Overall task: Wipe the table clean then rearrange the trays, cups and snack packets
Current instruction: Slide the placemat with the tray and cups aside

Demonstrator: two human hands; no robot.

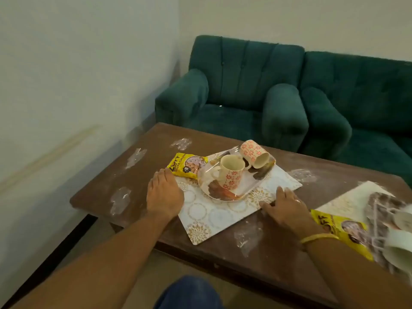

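Note:
A white placemat with gold circles (214, 217) lies skewed on the brown table (107, 192). On it rests a patterned tray (223, 194) with an upright floral cup (230, 172) and a second floral cup (255, 153) tipped on its side. A yellow snack packet (187, 163) lies at the mat's far left corner. My left hand (163, 192) presses on the mat's left edge beside the packet. At the mat's right edge, my right hand (283, 207) rests with fingers spread. White powder smears (120, 200) dot the tabletop.
At the right edge of the table lie a second mat (347, 197), another yellow packet (341, 230) and pale cups (399, 248), blurred. Two green armchairs (236, 94) stand behind the table. A wall runs along the left.

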